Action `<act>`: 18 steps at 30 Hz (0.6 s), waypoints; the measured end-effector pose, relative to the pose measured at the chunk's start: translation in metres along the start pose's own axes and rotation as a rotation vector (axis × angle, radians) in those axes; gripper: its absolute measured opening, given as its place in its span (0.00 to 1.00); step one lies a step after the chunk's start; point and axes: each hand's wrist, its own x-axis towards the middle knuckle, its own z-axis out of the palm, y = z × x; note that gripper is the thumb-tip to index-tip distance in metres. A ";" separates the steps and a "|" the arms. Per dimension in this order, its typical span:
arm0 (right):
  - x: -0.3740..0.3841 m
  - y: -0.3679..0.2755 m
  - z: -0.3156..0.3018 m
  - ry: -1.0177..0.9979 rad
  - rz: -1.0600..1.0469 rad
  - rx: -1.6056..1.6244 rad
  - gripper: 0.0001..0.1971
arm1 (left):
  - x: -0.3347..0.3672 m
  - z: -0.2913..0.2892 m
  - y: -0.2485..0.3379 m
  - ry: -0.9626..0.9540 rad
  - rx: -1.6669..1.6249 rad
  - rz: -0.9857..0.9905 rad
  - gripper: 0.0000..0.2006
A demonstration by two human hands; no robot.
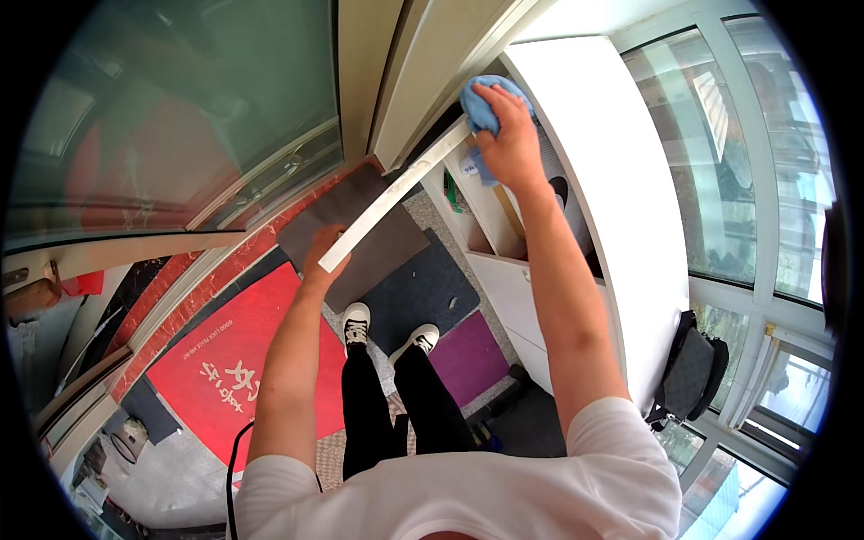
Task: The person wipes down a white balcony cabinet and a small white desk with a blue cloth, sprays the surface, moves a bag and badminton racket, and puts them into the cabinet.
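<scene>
My right hand (509, 139) is closed around a bunched blue cloth (484, 101) and presses it near the far end of a white cabinet door (396, 193). The door stands swung out, and I see mainly its narrow top edge. At the near end of that edge my left hand (321, 252) grips the door, with part of its fingers hidden behind the panel. Inside the white cabinet (598, 135), to the right of the door, the shelves (477, 202) hold small items, partly covered by my right arm.
A large glass door (180, 117) stands to the left. On the floor lie a red mat (252, 351), dark grey mats (414, 283) and a purple mat (468, 360) near my feet. A black bag (688, 369) hangs beside the cabinet, with windows (720, 153) at the right.
</scene>
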 end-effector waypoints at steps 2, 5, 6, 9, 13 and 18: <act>-0.011 -0.016 0.006 -0.011 -0.026 0.147 0.28 | -0.002 0.003 0.005 -0.001 0.008 -0.017 0.14; -0.039 -0.057 0.029 -0.058 -0.048 0.307 0.31 | 0.004 0.005 -0.001 -0.025 0.054 -0.020 0.17; -0.050 -0.078 0.030 -0.078 -0.073 0.329 0.31 | 0.007 0.008 -0.008 -0.056 0.087 0.002 0.19; -0.079 -0.152 0.049 -0.153 -0.156 0.412 0.33 | 0.001 0.016 -0.046 0.107 -0.301 -0.002 0.22; -0.122 -0.226 0.082 -0.129 -0.214 0.555 0.33 | 0.010 0.004 -0.022 0.089 -0.589 -0.091 0.25; -0.090 -0.244 0.031 -0.290 -0.048 0.883 0.27 | -0.003 -0.026 -0.020 0.128 -0.948 -0.186 0.29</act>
